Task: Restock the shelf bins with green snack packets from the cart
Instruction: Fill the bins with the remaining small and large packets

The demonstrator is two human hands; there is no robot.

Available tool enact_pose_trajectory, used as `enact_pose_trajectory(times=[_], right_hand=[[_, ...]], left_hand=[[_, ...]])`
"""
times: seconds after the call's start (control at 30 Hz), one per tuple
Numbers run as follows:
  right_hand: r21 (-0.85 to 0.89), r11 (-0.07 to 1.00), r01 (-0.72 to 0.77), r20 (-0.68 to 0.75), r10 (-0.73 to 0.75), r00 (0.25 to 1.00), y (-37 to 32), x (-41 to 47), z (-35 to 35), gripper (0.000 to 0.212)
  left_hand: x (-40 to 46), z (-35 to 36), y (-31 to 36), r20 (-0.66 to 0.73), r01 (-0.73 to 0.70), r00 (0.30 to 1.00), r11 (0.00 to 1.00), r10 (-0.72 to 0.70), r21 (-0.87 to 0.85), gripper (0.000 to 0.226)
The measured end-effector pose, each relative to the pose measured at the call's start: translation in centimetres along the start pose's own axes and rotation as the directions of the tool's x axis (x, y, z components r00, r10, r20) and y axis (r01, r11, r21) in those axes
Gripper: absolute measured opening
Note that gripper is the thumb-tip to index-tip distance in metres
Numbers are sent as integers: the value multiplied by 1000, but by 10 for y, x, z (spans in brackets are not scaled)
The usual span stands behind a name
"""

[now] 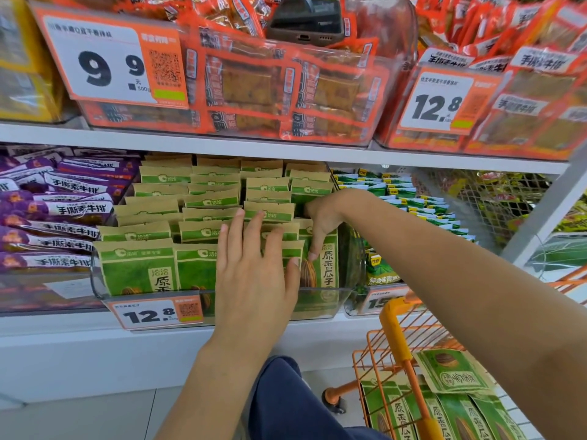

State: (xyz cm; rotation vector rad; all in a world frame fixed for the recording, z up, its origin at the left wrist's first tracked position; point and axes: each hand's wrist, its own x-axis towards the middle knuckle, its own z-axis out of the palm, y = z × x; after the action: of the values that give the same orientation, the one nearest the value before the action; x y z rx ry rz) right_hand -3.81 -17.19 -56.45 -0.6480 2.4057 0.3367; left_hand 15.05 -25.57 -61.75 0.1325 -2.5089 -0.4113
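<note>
A clear shelf bin (98, 287) on the lower shelf holds several rows of green snack packets (136, 268) standing upright. My left hand (254, 274) lies flat with straight fingers against the front packets in the middle of the bin. My right hand (320, 223) reaches into the bin's right side, its fingers curled over the top edge of a green packet (328, 271) in the front right row. More green packets (451, 373) lie in the orange cart (394, 331) at the lower right.
Purple packets (50, 214) fill the bin to the left, smaller green-and-white packets (413, 201) the bin to the right. Orange packets (286, 90) and a phone (305, 20) sit on the shelf above. Price tags hang on the bin fronts. My knee (286, 401) is below.
</note>
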Motion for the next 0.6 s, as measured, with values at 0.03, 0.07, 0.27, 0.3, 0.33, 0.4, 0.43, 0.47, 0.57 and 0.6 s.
enact_pose_trajectory(times=[0.03, 0.07, 0.27, 0.3, 0.33, 0.4, 0.43, 0.47, 0.57, 0.6], right_hand=[[0, 1000, -1, -10, 1, 1000, 0, 0, 1, 94], [0, 1000, -1, -29, 1, 1000, 0, -1, 1, 98], [-162, 985, -66, -113, 48, 992, -4, -10, 8, 105], [-173, 982, -70, -108, 52, 993, -5, -11, 8, 107], [-171, 983, -73, -104, 56, 993, -5, -12, 8, 109], [-167, 983, -74, -110, 56, 992, -6, -14, 8, 112], [-169, 983, -71, -120, 51, 991, -7, -16, 9, 112], [-174, 983, -66, -132, 43, 990, -7, -17, 10, 110], [-186, 981, -45, -157, 15, 988, -5, -20, 12, 107], [-182, 983, -37, -153, 9, 988, -3, -20, 12, 106]], left_hand=[[0, 0, 0, -3, 3, 1000, 1000, -3, 1, 40], [0, 0, 0, -4, 5, 1000, 1000, -5, 2, 38], [0, 1, 0, -12, 14, 1000, 1000, -14, -18, 37], [0, 2, 0, -13, 15, 1000, 1000, -15, -21, 38], [0, 2, 0, -14, 14, 1000, 1000, -14, -25, 39], [-1, 1, 0, -11, 9, 1000, 999, -10, -34, 39], [0, 1, -1, -10, 6, 1000, 999, -6, -37, 39], [0, 1, -1, -12, 5, 1000, 999, -5, -39, 39], [0, 1, 0, -19, 10, 1000, 999, -10, -37, 40], [0, 1, 0, -18, 11, 1000, 999, -11, -36, 40]])
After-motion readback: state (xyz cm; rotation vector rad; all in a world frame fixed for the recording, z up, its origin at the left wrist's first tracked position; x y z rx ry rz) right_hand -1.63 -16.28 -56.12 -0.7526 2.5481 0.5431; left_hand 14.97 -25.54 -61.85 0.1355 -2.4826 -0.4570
